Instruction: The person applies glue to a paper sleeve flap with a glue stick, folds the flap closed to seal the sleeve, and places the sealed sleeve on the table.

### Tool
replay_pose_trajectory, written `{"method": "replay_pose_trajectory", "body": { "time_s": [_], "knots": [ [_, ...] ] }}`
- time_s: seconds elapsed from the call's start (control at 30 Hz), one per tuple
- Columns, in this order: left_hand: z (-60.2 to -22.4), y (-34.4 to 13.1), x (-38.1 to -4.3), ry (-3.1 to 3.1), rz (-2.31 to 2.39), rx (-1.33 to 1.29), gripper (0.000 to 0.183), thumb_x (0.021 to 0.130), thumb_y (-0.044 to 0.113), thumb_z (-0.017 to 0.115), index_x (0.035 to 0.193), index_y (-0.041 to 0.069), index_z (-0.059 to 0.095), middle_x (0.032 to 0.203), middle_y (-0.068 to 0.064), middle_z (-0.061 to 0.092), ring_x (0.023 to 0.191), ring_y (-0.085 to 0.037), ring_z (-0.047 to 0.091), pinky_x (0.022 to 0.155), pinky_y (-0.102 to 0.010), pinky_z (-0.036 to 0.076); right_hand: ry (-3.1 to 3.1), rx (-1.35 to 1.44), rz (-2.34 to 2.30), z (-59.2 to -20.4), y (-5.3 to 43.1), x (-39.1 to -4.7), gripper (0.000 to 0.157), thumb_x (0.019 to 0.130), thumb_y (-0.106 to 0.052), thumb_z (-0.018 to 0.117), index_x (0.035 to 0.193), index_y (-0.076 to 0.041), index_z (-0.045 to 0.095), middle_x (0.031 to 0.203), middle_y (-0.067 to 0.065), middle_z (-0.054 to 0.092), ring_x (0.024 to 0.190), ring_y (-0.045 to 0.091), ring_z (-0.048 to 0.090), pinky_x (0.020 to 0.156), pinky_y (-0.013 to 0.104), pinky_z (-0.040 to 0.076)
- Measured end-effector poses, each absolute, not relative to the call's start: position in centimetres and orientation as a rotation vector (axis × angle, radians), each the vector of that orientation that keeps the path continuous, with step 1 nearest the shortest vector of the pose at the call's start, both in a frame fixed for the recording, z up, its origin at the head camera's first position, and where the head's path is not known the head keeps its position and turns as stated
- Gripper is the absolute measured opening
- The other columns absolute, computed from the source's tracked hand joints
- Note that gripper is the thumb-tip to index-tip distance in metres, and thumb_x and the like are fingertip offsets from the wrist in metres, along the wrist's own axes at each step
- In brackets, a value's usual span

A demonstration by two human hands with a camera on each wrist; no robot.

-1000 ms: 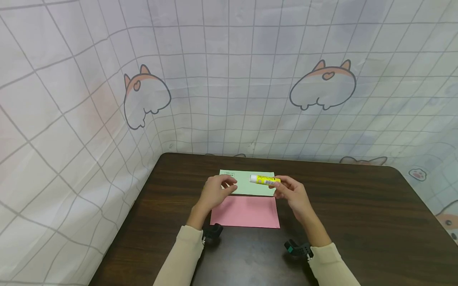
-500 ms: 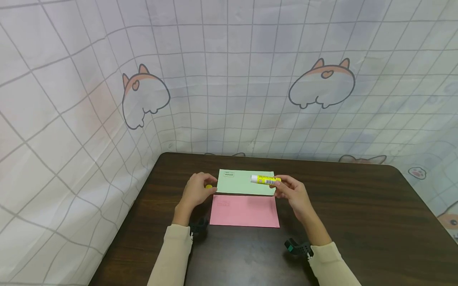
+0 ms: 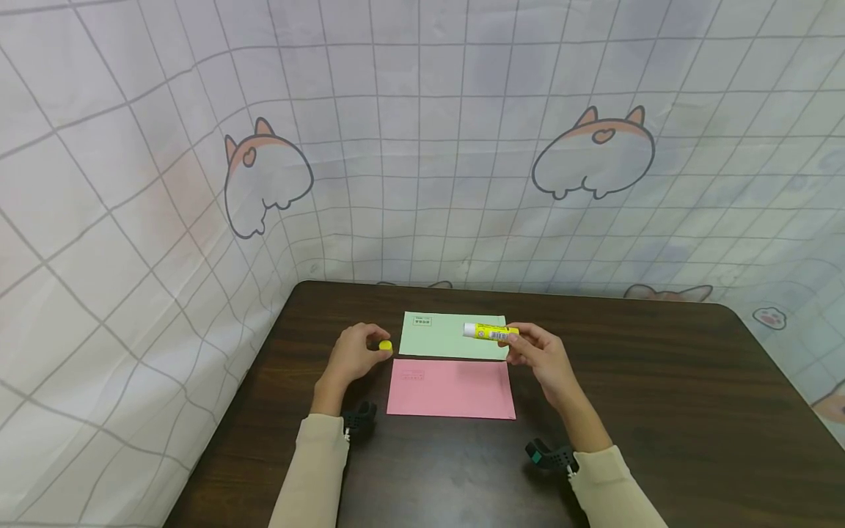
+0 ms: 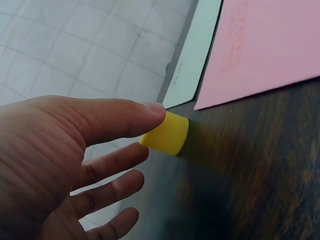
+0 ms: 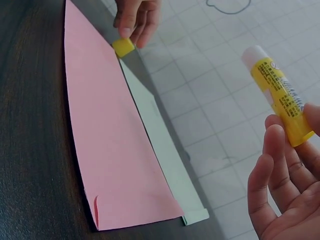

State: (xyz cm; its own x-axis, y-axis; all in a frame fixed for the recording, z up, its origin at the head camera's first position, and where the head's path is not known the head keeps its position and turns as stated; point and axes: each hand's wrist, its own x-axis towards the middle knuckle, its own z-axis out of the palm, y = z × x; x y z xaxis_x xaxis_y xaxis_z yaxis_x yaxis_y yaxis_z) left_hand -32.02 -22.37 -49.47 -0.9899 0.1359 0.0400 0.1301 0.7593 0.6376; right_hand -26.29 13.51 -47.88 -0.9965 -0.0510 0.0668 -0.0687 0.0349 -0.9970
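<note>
My left hand (image 3: 353, 356) is at the left of the envelopes, its thumb and fingertips at the small yellow glue stick cap (image 4: 172, 132). The cap is at the dark tabletop; the left wrist view hides the index finger behind the thumb. My right hand (image 3: 541, 359) pinches the yellow glue stick (image 3: 490, 332) near its lower end, above the light green envelope (image 3: 439, 337). The stick's white end points left, and the right wrist view shows its printed label. In front of the green envelope lies a pink envelope (image 3: 452, 389), flat on the table.
The dark wooden table (image 3: 647, 396) has rounded far corners. Behind it and along the left hangs a white gridded cloth (image 3: 422, 147) with cartoon dogs. Each wrist bears a black strap with a camera; the right one (image 3: 551, 456) shows a green patch.
My left hand has moved left from over the envelopes to the table beside them, bringing the yellow cap into sight. Lately its fingers have drawn back slightly. My right hand stays almost still with the glue stick.
</note>
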Motion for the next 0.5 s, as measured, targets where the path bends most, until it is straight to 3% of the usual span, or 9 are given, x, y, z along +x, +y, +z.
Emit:
{"method": "replay_pose_trajectory", "body": {
  "time_s": [0.2, 0.5],
  "knots": [
    [-49.94, -22.56, -32.22, 2.922, 1.071, 0.214, 0.029, 0.087, 0.020, 0.082, 0.115, 0.016, 0.075, 0.108, -0.006, 0.070, 0.087, -0.020, 0.056, 0.076, -0.035, 0.048, -2.255, 0.121, 2.168, -47.89, 13.46, -26.25, 0.038, 0.102, -0.024, 0.065, 0.130, 0.002, 0.060, 0.097, -0.002, 0.077, 0.073, 0.012, 0.064, 0.075, 0.025, 0.057],
    [-50.42, -22.45, -32.36, 2.915, 1.076, 0.187, 0.029, 0.088, 0.019, 0.081, 0.117, 0.015, 0.074, 0.099, -0.004, 0.070, 0.082, -0.019, 0.056, 0.073, -0.032, 0.045, -2.268, 0.105, 2.165, -48.10, 13.43, -26.35, 0.039, 0.102, -0.024, 0.065, 0.130, 0.003, 0.060, 0.096, -0.004, 0.076, 0.073, 0.011, 0.064, 0.075, 0.025, 0.057]
  ]
}}
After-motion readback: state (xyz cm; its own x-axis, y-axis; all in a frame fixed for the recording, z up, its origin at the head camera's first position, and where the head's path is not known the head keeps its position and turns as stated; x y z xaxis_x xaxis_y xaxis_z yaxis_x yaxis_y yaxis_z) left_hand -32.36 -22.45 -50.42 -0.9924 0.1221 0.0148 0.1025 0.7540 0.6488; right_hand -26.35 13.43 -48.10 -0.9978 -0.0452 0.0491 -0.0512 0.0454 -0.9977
